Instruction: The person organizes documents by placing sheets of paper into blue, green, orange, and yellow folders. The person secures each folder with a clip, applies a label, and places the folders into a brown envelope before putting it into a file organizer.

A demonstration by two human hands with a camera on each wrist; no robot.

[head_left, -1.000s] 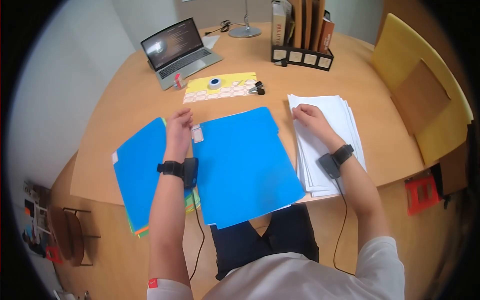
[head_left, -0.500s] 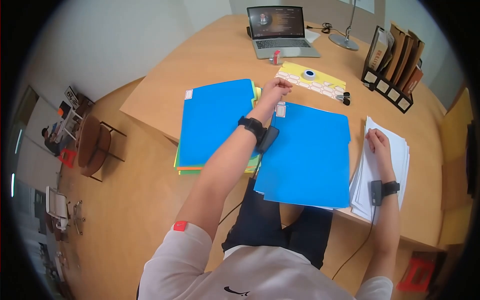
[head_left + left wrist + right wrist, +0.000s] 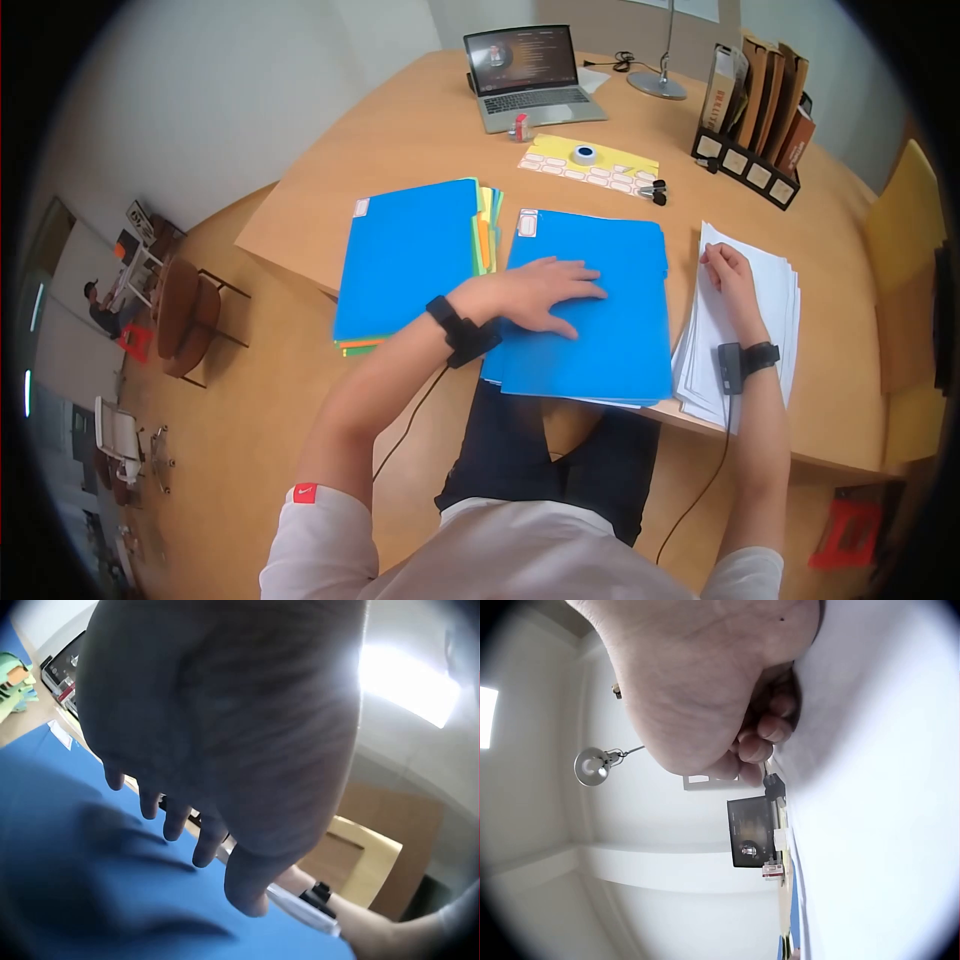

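Observation:
My left hand [image 3: 540,290], fingers spread and straight, is over the blue folder [image 3: 600,350] in front of me; the left wrist view shows its shadow on the blue surface [image 3: 45,825]. A white label [image 3: 527,224] is stuck at this folder's upper left corner. My right hand [image 3: 728,270] rests on a stack of white paper sheets [image 3: 765,285], its fingers loosely curled with nothing in them; the right wrist view shows those curled fingertips [image 3: 756,748] beside the paper. To the left lies a second blue folder [image 3: 405,260] on a pile of green, yellow and orange ones.
Beyond the folders are a yellow label sheet [image 3: 630,165], a roll of tape [image 3: 584,155] and black binder clips [image 3: 655,192]. A laptop [image 3: 525,75], a lamp base [image 3: 657,85] and a file rack [image 3: 745,165] stand farther back. A yellow chair [image 3: 905,260] is at the right.
My left hand has moved from the top edge between the two blue folders down and over the nearer folder, its fingers spreading. My right hand stays on the paper. The head view has swung left.

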